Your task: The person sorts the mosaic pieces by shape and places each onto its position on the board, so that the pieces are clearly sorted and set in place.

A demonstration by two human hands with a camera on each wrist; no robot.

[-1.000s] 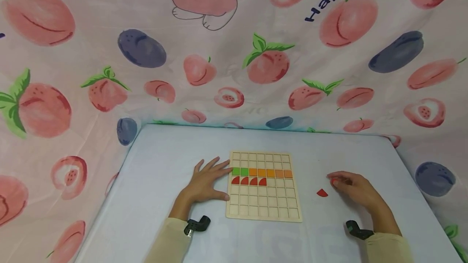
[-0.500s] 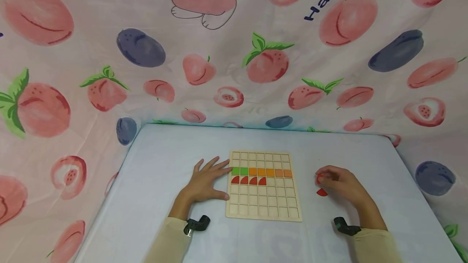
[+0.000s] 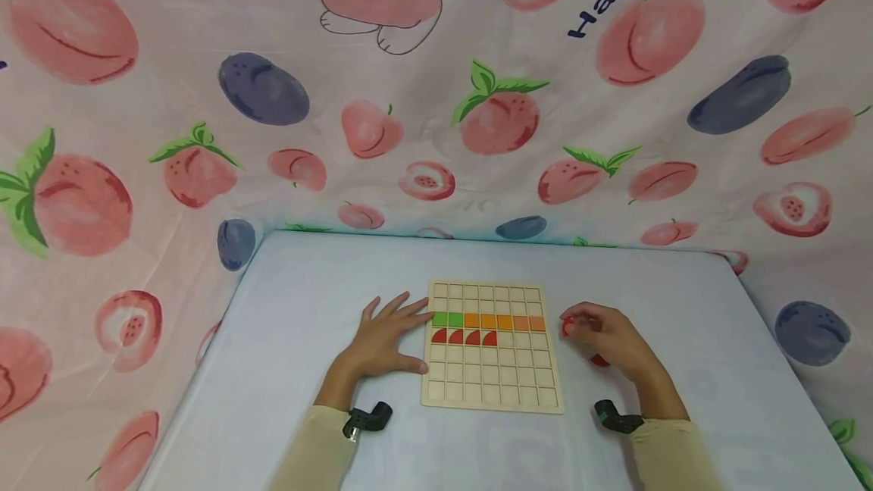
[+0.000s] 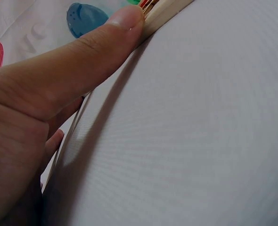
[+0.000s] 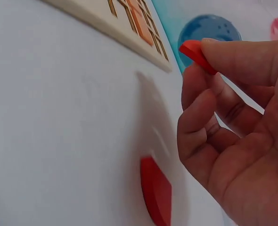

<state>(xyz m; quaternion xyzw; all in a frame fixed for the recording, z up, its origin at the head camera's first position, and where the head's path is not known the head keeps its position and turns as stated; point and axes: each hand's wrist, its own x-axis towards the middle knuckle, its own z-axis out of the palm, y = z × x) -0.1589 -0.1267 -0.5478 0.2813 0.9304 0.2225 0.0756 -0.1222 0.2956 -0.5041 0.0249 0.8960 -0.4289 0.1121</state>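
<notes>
A wooden grid board [image 3: 491,381] lies on the white table. My left hand [image 3: 385,339] has its fingers spread and straight, with fingertips and thumb at the board's left edge. Just right of the board, my right hand [image 3: 610,336] pinches a red quarter-circle piece [image 5: 199,54] between thumb and fingers, above the table. Another red quarter-circle piece [image 5: 157,193] lies on the table below that hand, partly hidden by it in the head view. One board row carries green squares [image 3: 448,319] and orange squares [image 3: 496,321]. Several red quarter-circles [image 3: 473,337] fill the left part of the row below.
A white cloth covers the table [image 3: 327,271]. Behind and beside it hangs a fruit-print curtain [image 3: 423,112]. Black wrist cameras sit on the left wrist [image 3: 371,419] and right wrist [image 3: 617,419].
My right hand has moved left with the red quarter-circle, passing over the loose piece and coming close to the board's right edge. The left hand and board have stayed put.
</notes>
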